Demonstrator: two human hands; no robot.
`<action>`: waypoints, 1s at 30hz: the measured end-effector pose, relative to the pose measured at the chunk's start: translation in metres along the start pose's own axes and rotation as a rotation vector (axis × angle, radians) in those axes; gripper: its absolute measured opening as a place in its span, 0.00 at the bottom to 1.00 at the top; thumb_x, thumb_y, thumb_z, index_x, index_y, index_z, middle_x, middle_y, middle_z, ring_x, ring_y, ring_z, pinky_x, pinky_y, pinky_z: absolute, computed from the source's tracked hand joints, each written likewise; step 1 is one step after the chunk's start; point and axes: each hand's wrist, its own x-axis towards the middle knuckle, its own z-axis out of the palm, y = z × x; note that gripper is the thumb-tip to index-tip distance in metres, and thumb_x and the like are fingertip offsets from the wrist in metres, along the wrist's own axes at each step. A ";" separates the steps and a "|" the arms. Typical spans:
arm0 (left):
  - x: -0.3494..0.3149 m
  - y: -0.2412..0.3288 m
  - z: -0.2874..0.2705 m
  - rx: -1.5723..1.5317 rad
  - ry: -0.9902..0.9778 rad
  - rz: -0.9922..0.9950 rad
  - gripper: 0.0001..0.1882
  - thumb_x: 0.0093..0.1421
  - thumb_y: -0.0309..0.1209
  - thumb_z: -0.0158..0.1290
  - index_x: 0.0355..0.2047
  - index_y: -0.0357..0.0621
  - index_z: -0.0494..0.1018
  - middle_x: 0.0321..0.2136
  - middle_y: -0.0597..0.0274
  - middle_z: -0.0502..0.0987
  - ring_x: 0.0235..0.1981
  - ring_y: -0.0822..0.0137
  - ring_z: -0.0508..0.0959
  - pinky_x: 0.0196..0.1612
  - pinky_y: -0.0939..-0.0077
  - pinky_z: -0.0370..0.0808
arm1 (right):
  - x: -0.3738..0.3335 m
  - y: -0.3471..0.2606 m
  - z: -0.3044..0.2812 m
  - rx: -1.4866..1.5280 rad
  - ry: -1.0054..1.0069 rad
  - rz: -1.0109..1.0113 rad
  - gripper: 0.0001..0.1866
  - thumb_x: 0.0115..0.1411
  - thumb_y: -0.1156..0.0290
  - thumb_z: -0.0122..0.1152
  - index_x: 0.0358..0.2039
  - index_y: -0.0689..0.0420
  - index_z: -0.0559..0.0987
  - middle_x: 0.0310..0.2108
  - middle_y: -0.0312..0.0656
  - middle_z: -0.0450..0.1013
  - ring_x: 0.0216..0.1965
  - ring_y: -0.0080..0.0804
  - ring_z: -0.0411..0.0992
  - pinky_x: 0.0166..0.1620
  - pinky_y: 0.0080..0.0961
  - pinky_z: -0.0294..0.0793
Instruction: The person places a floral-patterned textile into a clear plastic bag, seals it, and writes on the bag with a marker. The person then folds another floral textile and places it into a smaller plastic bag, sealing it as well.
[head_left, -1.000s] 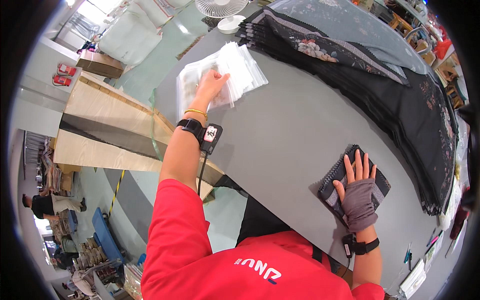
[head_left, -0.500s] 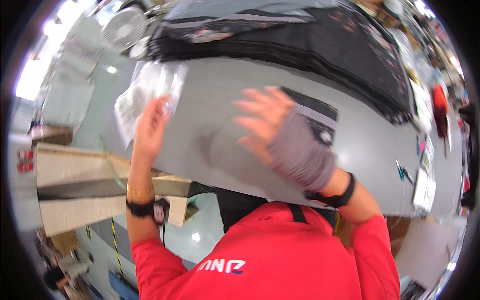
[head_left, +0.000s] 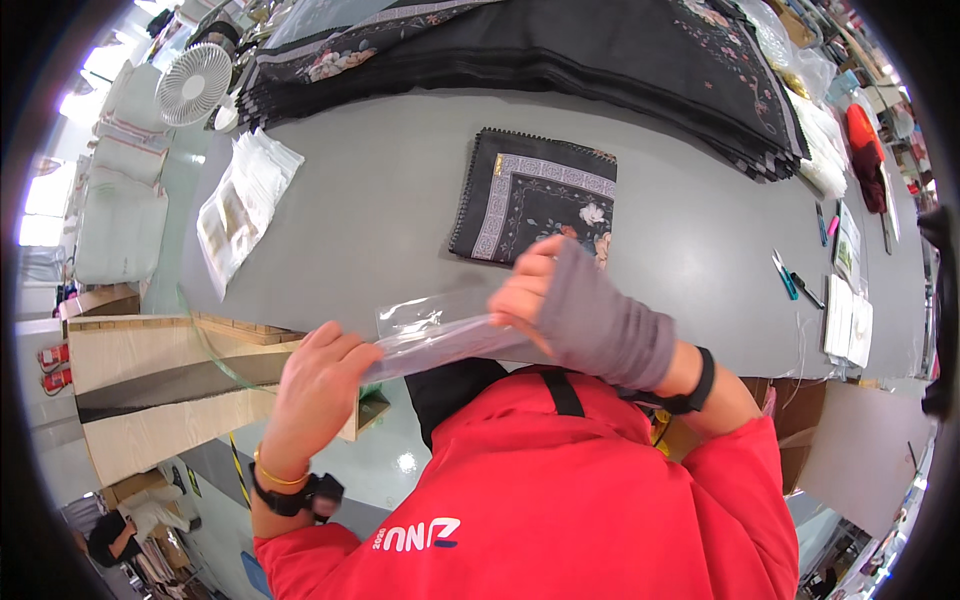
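Note:
A clear plastic bag (head_left: 440, 338) stretches between my two hands at the near edge of the table. My left hand (head_left: 328, 385) grips its left end with closed fingers. At its right end, my right hand (head_left: 545, 300), in a grey fingerless sleeve, pinches the plastic. Just beyond my right hand lies a folded black scarf (head_left: 535, 195) with a patterned grey border and pale flowers. A pile of clear plastic bags (head_left: 245, 205) rests at the left side of the table.
A long stack of black floral cloths (head_left: 540, 65) spans the far side of the grey table (head_left: 380, 200). On the right are teal-handled snips (head_left: 783, 275) and white packets (head_left: 848, 325). A white fan (head_left: 193, 85) stands far left, and a wooden box structure (head_left: 170, 380) sits below the table's left edge.
My left hand has drawn back from the bag pile to the near edge, a clear bag now in it. My right hand has moved nearer and closed on the bag's other end.

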 end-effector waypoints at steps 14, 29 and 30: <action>0.010 -0.054 -0.066 0.371 0.580 -0.319 0.08 0.65 0.23 0.55 0.43 0.37 0.80 0.37 0.56 0.78 0.34 0.59 0.80 0.39 0.71 0.76 | -0.008 0.103 0.000 -0.094 -0.146 0.141 0.37 0.54 0.42 0.70 0.58 0.52 0.77 0.55 0.44 0.76 0.58 0.45 0.72 0.67 0.49 0.60; 0.134 -0.029 0.119 -0.330 0.075 -0.054 0.22 0.61 0.36 0.61 0.50 0.36 0.73 0.42 0.51 0.71 0.38 0.43 0.79 0.40 0.54 0.78 | -0.029 0.085 0.062 -0.338 -0.203 0.346 0.34 0.56 0.52 0.67 0.64 0.42 0.75 0.71 0.45 0.61 0.68 0.51 0.60 0.63 0.55 0.63; 0.133 -0.027 0.124 -0.308 0.046 -0.086 0.22 0.61 0.34 0.60 0.52 0.37 0.73 0.43 0.51 0.72 0.38 0.45 0.79 0.40 0.56 0.77 | -0.035 0.086 0.056 -0.338 -0.198 0.413 0.32 0.55 0.58 0.69 0.63 0.44 0.76 0.69 0.44 0.64 0.66 0.50 0.63 0.61 0.50 0.67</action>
